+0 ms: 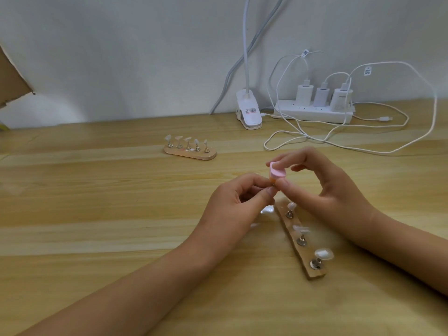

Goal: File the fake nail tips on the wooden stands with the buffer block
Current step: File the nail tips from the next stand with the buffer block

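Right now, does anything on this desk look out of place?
Yes. What looks like a clear nail tip lies loose on the table beside the near wooden stand, which sits at a slant. The far stand holds five tips upright.

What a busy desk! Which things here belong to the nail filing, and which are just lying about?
Job: buffer block, pinched in the right hand; left hand, fingertips at its lower end; near stand and far stand, with nail tips.
Lying about: clip lamp, power strip, chargers, cables, cardboard.
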Demonstrator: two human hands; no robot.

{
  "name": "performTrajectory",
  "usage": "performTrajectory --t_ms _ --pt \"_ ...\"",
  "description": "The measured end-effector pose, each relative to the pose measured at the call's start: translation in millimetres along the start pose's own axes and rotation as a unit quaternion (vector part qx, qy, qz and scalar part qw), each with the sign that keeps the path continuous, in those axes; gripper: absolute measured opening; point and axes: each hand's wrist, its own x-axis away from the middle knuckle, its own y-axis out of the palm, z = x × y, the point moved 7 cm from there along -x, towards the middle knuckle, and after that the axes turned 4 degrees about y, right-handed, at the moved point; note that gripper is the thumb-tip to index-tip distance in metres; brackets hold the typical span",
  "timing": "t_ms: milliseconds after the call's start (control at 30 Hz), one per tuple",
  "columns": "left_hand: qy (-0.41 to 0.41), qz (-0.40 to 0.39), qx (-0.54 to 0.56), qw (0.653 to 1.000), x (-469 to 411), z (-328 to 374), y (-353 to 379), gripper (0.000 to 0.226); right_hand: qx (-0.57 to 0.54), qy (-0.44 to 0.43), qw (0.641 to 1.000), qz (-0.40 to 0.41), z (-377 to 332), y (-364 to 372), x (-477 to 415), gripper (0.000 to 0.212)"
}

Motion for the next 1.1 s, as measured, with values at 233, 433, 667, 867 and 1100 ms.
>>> performTrajectory --t_ms 233,433,667,867,1100 --pt "0.002 -0.004 -0.002 1.0 0.0 1.5 0.8 0.008 -0.006 0.013 1.0 -0.009 3.4 -0.2 -0.7 0.018" --pt "0.001 -0.002 0.0 1.0 0.3 0.8 0.7 0.009 0.0 0.001 1.0 -0.011 0.6 0.6 -0.3 0.02" --pt "0.005 -0.001 0.008 1.0 -0.2 0.4 0.3 0.013 -0.002 0.009 1.0 -0.002 2.5 -1.2 -1.0 0.018" --pt "0.002 0.005 0.011 1.0 -0.6 -0.3 -1.1 0.011 0.007 -0.008 1.0 0.006 1.4 -2.5 0.0 0.017" --pt "0.011 0.002 0.019 1.0 -0.9 0.7 -0.5 0.011 0.01 -0.003 1.0 0.0 3.7 -1.6 -0.6 0.017"
